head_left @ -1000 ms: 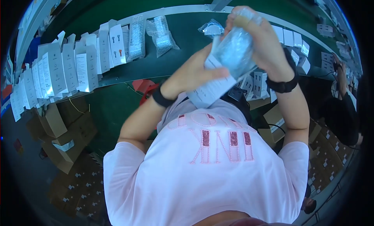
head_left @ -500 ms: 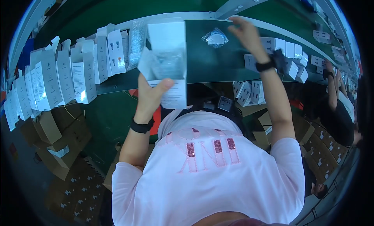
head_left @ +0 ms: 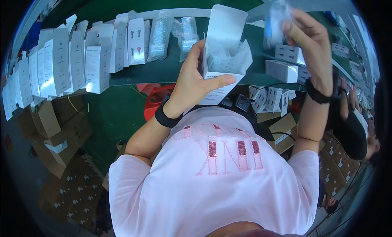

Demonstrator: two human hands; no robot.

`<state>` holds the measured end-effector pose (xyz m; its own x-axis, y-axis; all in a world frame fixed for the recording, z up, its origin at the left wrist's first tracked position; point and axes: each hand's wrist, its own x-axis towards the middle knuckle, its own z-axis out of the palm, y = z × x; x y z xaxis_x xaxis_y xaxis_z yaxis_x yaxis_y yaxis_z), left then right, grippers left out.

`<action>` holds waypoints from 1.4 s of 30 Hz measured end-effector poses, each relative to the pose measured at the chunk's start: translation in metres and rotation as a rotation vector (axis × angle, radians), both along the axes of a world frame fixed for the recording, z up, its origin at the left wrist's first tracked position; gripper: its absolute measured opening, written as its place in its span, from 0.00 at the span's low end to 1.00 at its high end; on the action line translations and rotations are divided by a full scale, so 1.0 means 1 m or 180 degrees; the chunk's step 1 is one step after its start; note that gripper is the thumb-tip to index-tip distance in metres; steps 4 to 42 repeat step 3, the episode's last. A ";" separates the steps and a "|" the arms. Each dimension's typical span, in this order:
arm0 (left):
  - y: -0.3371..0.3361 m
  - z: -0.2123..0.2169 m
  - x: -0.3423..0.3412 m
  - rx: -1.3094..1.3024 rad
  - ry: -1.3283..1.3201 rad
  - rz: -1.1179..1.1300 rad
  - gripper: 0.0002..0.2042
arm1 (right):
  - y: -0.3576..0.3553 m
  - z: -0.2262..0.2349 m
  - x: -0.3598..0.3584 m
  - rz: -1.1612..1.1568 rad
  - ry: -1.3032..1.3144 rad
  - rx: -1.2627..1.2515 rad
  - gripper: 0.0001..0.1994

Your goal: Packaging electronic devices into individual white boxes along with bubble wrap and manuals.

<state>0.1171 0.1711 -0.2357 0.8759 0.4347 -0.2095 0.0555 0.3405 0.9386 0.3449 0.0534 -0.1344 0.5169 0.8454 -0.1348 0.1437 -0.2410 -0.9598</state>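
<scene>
My left hand (head_left: 190, 86) is closed round a white carton (head_left: 226, 24), thumb across its front and fingers on its left side. The carton's lid flap stands up. Clear bubble wrap (head_left: 226, 59) fills its opening; what the wrap covers cannot be made out. To the right and higher up, my right hand (head_left: 312, 37) pinches a clear plastic bag (head_left: 277, 24) with something white and blue inside. The bag is blurred by motion and apart from the carton.
A row of open white cartons (head_left: 57, 65) lines the green bench at left. Two bubble-wrapped packs (head_left: 160, 35) lie beside them. Closed white boxes (head_left: 281, 70) sit at right. Below are a red stool (head_left: 152, 108) and brown cardboard boxes (head_left: 67, 153). Another person (head_left: 353, 126) works at far right.
My right hand has picked up the plastic bag from the bench and raised it. My left hand and the carton now appear further right, the carton more tilted. The view has shifted too.
</scene>
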 end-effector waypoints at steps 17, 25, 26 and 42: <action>-0.003 0.008 0.011 0.0086 -0.0193 -0.0196 0.44 | 0.011 0.043 -0.031 0.0876 -0.0904 -0.0598 0.16; -0.003 0.008 0.011 0.0086 -0.0193 -0.0196 0.44 | 0.011 0.043 -0.031 0.0876 -0.0904 -0.0598 0.16; -0.003 0.008 0.011 0.0086 -0.0193 -0.0196 0.44 | 0.011 0.043 -0.031 0.0876 -0.0904 -0.0598 0.16; -0.003 0.008 0.011 0.0086 -0.0193 -0.0196 0.44 | 0.011 0.043 -0.031 0.0876 -0.0904 -0.0598 0.16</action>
